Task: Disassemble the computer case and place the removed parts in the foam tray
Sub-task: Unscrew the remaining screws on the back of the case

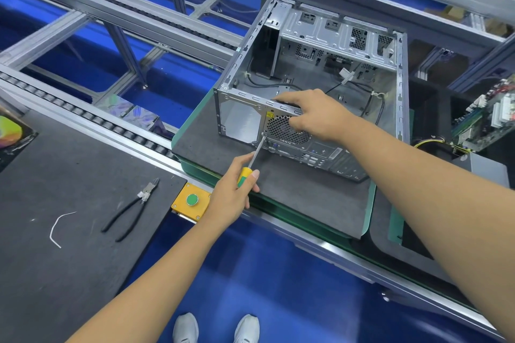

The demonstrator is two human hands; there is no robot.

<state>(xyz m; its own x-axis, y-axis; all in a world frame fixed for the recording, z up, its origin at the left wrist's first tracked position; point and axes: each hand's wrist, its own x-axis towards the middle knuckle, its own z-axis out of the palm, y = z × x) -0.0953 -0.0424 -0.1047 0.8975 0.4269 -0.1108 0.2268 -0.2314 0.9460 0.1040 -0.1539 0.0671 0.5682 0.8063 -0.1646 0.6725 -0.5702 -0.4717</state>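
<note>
An open grey metal computer case (pixel 328 44) lies on its side on a dark foam mat (pixel 292 203), its rear panel facing me. My left hand (pixel 234 192) grips a yellow and green screwdriver (pixel 252 166); its tip touches a screw at the lower left corner of the round fan grille (pixel 287 132). My right hand (pixel 309 114) lies over the rear panel's top edge, its fingers curled round the edge above the grille. Black cables (pixel 373 97) run inside the case.
Black pliers (pixel 131 209) and a white cable tie scrap (pixel 57 227) lie on the dark mat at the left. A yellow box with a green button (pixel 191 200) sits on the conveyor rail. A removed circuit board (pixel 487 117) with wires rests at the right.
</note>
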